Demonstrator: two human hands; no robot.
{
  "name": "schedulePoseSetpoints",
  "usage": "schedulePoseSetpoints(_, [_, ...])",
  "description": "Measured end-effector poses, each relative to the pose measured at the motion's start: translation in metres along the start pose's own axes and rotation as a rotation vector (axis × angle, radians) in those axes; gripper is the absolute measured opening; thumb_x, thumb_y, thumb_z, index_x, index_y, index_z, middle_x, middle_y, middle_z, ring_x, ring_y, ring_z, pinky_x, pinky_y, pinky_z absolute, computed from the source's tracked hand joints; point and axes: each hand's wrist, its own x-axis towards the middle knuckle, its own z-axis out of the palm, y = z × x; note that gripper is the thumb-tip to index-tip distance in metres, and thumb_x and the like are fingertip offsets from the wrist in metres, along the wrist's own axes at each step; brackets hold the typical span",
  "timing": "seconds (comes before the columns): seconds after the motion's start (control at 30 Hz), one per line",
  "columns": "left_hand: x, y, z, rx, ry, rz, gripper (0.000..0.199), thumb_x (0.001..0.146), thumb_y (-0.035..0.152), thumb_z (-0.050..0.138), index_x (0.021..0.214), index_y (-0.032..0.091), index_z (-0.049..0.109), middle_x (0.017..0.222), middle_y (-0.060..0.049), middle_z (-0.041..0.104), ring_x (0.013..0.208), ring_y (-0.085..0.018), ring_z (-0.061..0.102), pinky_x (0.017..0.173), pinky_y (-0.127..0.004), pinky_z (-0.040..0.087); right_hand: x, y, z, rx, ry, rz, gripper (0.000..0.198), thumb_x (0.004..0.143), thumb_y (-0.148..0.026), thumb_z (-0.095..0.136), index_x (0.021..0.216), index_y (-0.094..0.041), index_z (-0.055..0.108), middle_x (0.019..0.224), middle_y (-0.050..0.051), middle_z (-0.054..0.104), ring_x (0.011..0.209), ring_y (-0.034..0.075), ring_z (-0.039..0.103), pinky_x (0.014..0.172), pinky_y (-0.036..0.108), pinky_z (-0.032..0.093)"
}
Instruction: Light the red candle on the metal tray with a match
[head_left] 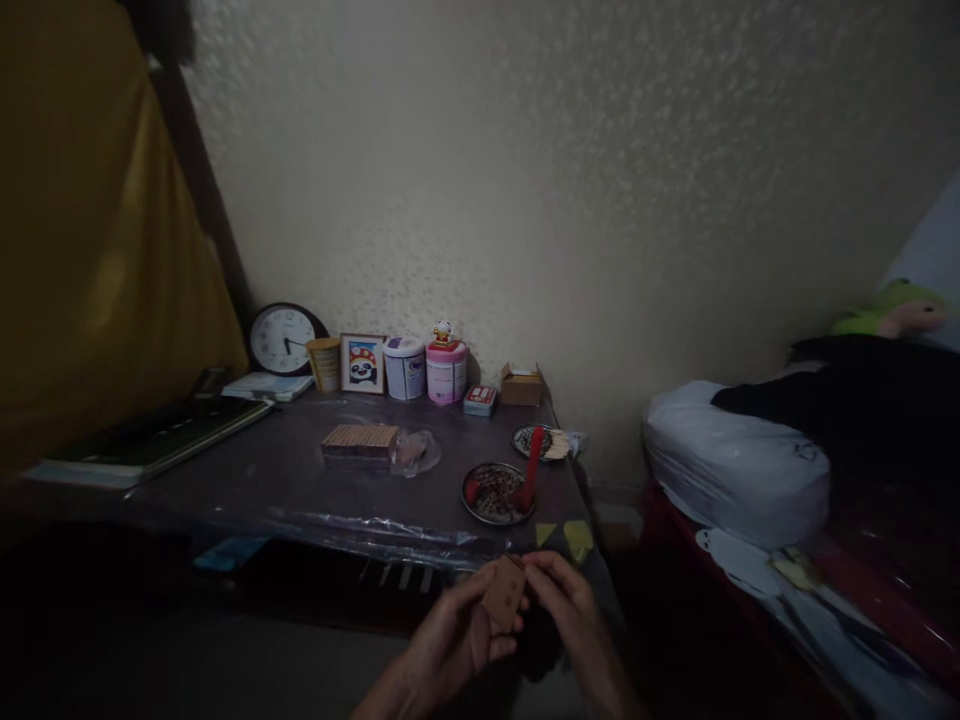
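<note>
A small flat brown piece (504,594), like a little card or packet with darker spots, is held up in front of the table's near edge. My left hand (454,632) is closed on it, thumb on the face and fingers behind. At its upper right edge, the fingers of my right hand (568,598) are pinched together; whether they grip the brown piece or something tiny beside it is hidden. Beyond my hands stands a round metal dish (487,519) of dark bits, with a red spoon (534,462) leaning in it.
A plastic-covered table (300,490) carries a striped box (360,446), a clear bag (415,453) and a smaller dish (520,441) with pale sticks (556,444). Along the wall stand a clock (283,338), picture frame (363,363), two tubs and an open carton (521,387). White bundle (735,460) at right.
</note>
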Motion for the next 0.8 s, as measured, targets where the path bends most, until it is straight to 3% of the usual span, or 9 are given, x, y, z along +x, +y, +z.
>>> schedulePoseSetpoints(0.4, [-0.004,-0.001,0.002,0.039,-0.05,-0.039,0.039,0.088,0.032,0.044,0.12,0.011,0.051,0.087,-0.012,0.068,0.064,-0.013,0.063,0.057,-0.022,0.046,-0.002,0.002,-0.003,0.143,-0.041,0.126,0.023,0.072,-0.042,0.066,0.074,-0.019,0.064,0.067,-0.001,0.062,0.06,0.014,0.057,0.057,0.024,0.045])
schedulePoseSetpoints(0.57, [-0.003,0.0,-0.001,0.012,-0.102,-0.058,0.04,0.089,0.032,0.044,0.124,0.013,0.048,0.086,-0.011,0.067,0.066,-0.013,0.064,0.058,-0.022,0.047,0.004,0.004,-0.011,0.048,0.015,0.065,0.025,0.071,-0.045,0.066,0.074,-0.02,0.065,0.073,0.0,0.065,0.069,0.018,0.061,0.066,0.028,0.049])
schedulePoseSetpoints(0.8, [-0.002,0.006,0.0,-0.011,-0.027,-0.064,0.038,0.087,0.032,0.045,0.119,0.012,0.051,0.087,-0.012,0.068,0.057,-0.011,0.062,0.052,-0.019,0.044,0.006,0.001,-0.01,-0.15,0.038,-0.075,0.025,0.074,-0.045,0.063,0.074,-0.02,0.065,0.073,0.002,0.067,0.072,0.019,0.062,0.067,0.029,0.049])
